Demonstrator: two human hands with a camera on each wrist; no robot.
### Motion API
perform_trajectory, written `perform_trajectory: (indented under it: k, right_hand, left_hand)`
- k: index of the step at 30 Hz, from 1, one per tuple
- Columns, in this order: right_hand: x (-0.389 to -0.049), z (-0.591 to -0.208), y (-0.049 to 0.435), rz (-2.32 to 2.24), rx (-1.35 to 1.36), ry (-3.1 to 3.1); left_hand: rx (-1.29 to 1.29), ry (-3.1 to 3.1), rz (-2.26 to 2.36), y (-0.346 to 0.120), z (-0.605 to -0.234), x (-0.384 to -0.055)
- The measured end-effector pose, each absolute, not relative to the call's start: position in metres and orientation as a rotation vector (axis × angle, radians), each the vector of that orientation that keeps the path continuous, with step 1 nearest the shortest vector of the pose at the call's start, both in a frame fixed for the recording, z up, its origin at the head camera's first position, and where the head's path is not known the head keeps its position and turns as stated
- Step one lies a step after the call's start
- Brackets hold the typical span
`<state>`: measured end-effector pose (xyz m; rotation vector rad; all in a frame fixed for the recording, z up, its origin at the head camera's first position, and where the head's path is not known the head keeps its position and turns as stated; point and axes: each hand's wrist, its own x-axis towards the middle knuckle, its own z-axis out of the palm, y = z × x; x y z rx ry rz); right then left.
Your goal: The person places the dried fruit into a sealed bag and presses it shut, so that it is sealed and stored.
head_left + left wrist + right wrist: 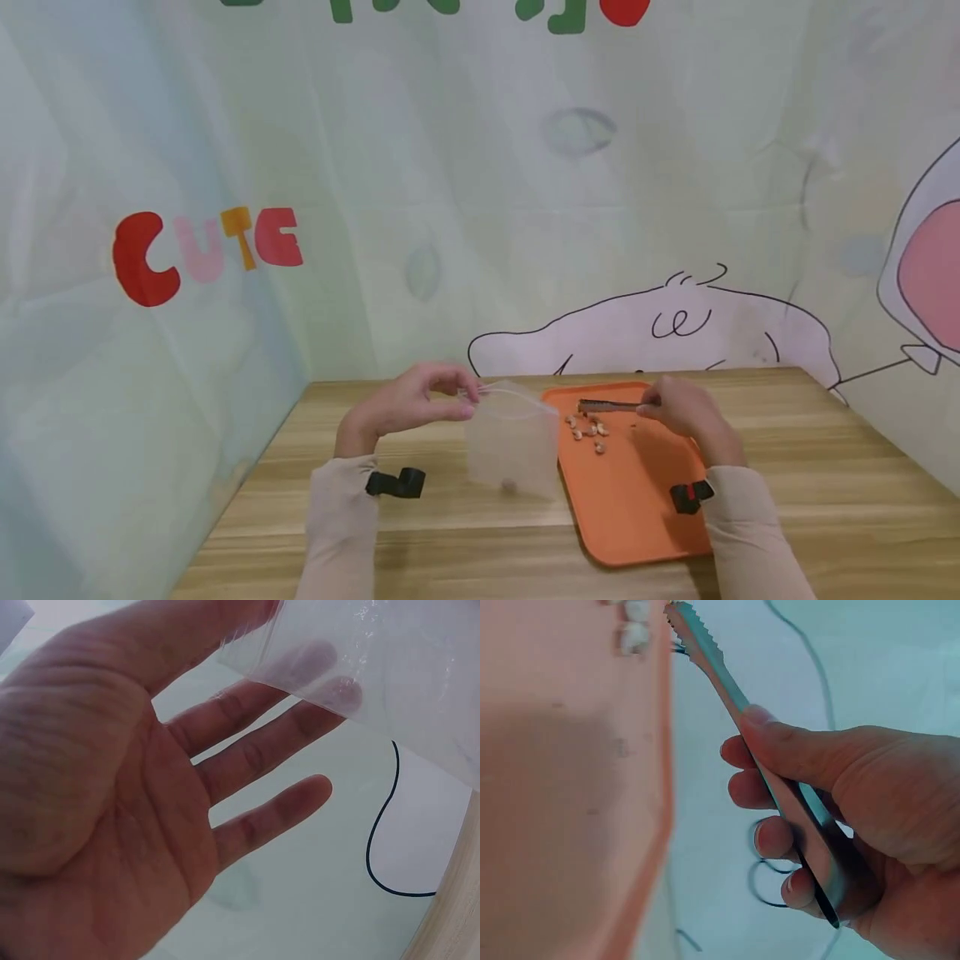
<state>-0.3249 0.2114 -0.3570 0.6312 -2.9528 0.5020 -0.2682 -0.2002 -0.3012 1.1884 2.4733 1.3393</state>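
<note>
My left hand [408, 406] pinches the top edge of a clear zip bag [513, 442] between thumb and fingers, and the bag hangs upright beside the tray. Near its bottom shows a small brownish piece [509, 485], blurred through the plastic. In the left wrist view, the other fingers spread behind the bag [405, 667]. My right hand [688, 410] grips metal tongs [780, 787] with serrated tips. Those tips point left, over the far left part of an orange tray [645, 521], close above several cashews [592, 430].
A wood-grain table [442, 550] carries the tray, which lies right of the bag. Behind the table hangs a printed cloth [465, 208] with letters and a cartoon figure. Dark crumbs dot the tray near the cashews.
</note>
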Motion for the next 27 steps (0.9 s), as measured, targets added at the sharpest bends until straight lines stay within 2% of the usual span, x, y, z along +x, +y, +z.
perform_trajectory:
  k: [8,13,20,27]
  right_hand:
    - [-0.292,-0.302,0.209,0.535,0.625,-2.704]
    - [-0.264,-0.274,0.193,0.569,0.724,-2.528]
    - [-0.244,-0.263,0.16,0.534,0.924,-2.421]
    - [-0.248,-0.266,0.161,0.537,0.924,-2.427]
  left_hand:
    - [1.185,2.512,1.354,-0.201,-0.302,-0.268]
    - [1.165,2.537,1.358,-0.201,-0.3,-0.267]
    - [1.153,2.575,1.337,-0.199,-0.299,-0.266]
    - [1.167,2.583,1.315,-0.197,-0.298,-0.266]
